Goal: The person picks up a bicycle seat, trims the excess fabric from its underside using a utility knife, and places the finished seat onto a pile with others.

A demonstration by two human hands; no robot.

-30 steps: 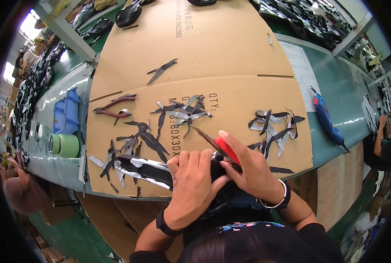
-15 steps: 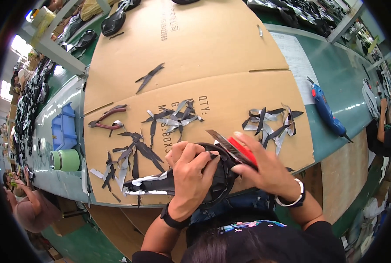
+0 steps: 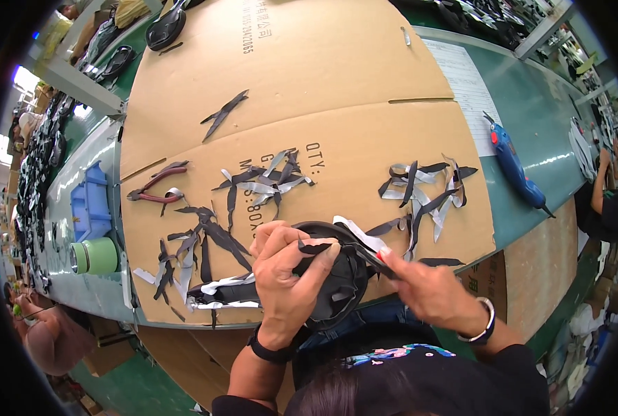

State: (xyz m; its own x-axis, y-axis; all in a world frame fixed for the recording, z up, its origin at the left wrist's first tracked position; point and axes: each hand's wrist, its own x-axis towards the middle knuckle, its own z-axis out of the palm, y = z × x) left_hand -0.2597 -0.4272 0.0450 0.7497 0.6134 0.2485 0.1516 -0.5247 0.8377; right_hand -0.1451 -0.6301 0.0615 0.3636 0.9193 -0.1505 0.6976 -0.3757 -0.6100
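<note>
A black, padded, bicycle-saddle-shaped piece [image 3: 337, 298] lies upturned at the front edge of the cardboard, its long narrow end to the left with white strips along its edges. My left hand [image 3: 285, 277] is closed over its middle, thumb and forefinger pinching a black flap of its covering. On the right, my right hand [image 3: 430, 288] is closed round a red-handled tool with a long flat blade [image 3: 373, 258], held against the wide end. Beside that blade a white strip [image 3: 359, 234] sticks out. My right fingers hide most of the red handle.
Black and white scraps [image 3: 430, 191] lie in several heaps on the cardboard sheet [image 3: 337, 69]. Red-handled pliers [image 3: 158, 186] lie left, near a blue bin [image 3: 91, 201] and a green container [image 3: 95, 255]. A blue power tool [image 3: 515, 166] lies right. Other people work at both sides.
My right hand has moved right and down, and the blade now lies lower against the wide end. A white strip now shows beside it. The whole view has shifted slightly.
</note>
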